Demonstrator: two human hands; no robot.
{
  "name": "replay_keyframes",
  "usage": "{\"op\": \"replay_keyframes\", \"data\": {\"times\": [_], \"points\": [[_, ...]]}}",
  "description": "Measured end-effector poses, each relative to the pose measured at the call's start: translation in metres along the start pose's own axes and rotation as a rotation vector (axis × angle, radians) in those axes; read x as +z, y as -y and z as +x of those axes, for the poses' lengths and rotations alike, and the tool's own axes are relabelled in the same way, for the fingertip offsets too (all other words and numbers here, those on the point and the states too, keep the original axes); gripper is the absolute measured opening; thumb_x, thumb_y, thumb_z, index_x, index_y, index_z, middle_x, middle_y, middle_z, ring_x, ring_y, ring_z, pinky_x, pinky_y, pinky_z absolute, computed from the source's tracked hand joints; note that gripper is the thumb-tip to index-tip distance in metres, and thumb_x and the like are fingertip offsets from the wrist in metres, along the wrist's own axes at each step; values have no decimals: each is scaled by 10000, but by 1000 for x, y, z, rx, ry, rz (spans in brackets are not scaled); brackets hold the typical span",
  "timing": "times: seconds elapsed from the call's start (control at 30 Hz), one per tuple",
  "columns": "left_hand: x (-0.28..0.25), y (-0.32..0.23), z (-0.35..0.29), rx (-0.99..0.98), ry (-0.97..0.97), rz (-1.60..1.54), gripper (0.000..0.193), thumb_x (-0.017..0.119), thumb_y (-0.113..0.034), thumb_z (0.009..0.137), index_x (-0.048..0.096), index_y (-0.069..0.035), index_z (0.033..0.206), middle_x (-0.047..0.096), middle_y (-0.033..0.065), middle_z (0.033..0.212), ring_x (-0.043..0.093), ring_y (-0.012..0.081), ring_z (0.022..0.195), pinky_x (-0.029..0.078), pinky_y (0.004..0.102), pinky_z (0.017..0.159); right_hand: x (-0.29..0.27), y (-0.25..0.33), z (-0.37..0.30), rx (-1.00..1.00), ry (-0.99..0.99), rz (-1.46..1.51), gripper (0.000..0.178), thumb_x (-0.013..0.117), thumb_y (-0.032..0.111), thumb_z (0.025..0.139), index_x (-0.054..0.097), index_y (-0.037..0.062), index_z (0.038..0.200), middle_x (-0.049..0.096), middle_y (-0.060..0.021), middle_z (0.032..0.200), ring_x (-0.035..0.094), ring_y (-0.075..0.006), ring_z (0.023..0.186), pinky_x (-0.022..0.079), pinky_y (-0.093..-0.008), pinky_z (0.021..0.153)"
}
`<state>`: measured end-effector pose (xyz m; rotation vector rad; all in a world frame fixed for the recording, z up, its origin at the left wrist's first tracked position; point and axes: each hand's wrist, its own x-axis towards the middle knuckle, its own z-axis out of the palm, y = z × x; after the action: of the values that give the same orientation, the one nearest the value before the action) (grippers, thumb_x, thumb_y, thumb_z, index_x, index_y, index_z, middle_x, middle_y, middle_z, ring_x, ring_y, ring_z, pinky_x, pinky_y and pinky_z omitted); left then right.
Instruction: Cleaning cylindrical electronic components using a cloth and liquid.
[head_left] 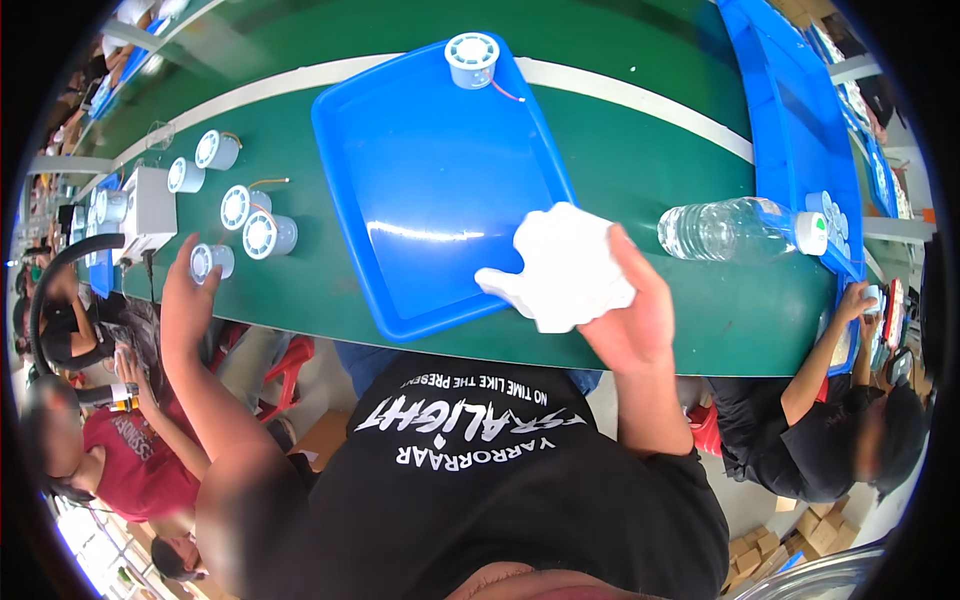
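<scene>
At the left of the table my left hand (187, 295) is closed on a small pale-blue cylinder with a slotted white top (209, 262), thumb and fingers on either side of it. Several similar cylinders, such as one (268, 236) just beyond, stand or lie near that hand, some with thin wires. Over the right edge of the blue tray (345, 215), my right hand (638, 318) grips a crumpled white cloth (570, 262). Another slotted cylinder (472, 62) with a reddish wire sits at the tray's far end.
A clear plastic bottle (730, 230) lies on the green table (640, 150) to the right. Beyond it are long blue bins (790, 110) holding more cylinders. A grey box (150, 210) and a black flexible hose (60, 275) stand at left. Co-workers sit on both sides.
</scene>
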<state>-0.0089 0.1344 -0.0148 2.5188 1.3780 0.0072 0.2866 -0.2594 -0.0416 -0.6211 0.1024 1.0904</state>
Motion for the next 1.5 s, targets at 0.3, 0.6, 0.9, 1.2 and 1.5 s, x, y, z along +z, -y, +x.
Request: {"op": "replay_keyframes", "data": {"times": [0.3, 0.6, 0.9, 1.2, 1.5], "points": [[-3, -188, 15, 284, -148, -116, 576, 660, -365, 933, 502, -121, 1431, 616, 211, 1315, 629, 366, 1163, 504, 427, 950, -22, 10, -40, -200, -195, 84, 522, 379, 379, 1072, 409, 39, 1467, 534, -151, 1429, 536, -349, 1304, 435, -545, 1072], [93, -328, 92, 613, -77, 94, 621, 700, -368, 891, 469, -92, 1398, 551, 277, 1262, 657, 444, 1037, 563, 478, 865, -9, -43, -31, 65, -41, -95, 513, 378, 369, 1085, 432, -10, 1425, 579, -154, 1364, 579, -291, 1262, 484, -436, 1033], [75, -290, 25, 484, 344, -773, 661, 822, -209, 824, 510, -92, 1395, 589, 177, 1298, 699, 272, 1008, 568, 353, 789, -27, -11, -26, -160, -189, -75, 546, 354, 419, 1073, 449, 8, 1420, 549, -155, 1412, 536, -306, 1309, 400, -479, 1105], [70, -252, -66, 407, 523, -1311, 672, 868, -14, 730, 537, 15, 1314, 701, 136, 1121, 683, 191, 1037, 562, 324, 911, 37, -10, -11, -744, 13, -1408, 468, 535, 340, 986, 580, -7, 1295, 600, -182, 1315, 596, -322, 1185, 424, -452, 1057], [57, -230, -80, 277, 534, -1327, 658, 873, 6, 703, 545, 32, 1273, 685, 121, 1108, 677, 183, 1021, 552, 326, 906, 62, -16, 2, -1042, 330, -1682, 409, 628, 248, 939, 602, -20, 1247, 634, -182, 1253, 631, -393, 1100, 514, -459, 959]]}}
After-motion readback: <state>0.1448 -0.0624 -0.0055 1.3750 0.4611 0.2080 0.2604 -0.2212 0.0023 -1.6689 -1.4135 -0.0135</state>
